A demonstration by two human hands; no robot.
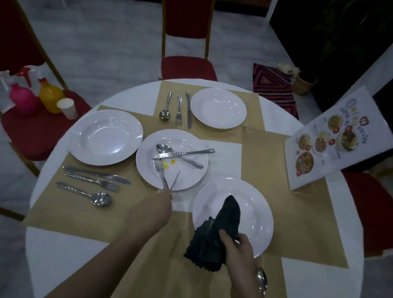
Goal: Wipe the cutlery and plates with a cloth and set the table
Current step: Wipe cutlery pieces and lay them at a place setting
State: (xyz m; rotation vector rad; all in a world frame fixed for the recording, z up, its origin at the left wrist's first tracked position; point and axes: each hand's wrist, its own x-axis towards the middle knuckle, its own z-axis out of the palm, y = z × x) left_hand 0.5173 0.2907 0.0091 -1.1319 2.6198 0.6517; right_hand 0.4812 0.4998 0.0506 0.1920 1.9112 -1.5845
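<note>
four white plates (218, 108), three forks (179, 109), three knives (188, 109), four spoons (166, 105), two spray bottles (50, 94), one paper cup (67, 107), one dark cloth (214, 233).

Dark crumpled cloth (217, 231) draped over near white plate (255, 211); fork (161, 172) on stained centre plate (186, 173).

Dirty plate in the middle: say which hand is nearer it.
Left. The left hand is at the dirty plate's near rim, gripping cutlery over it. The right hand holds the cloth farther right.
</note>
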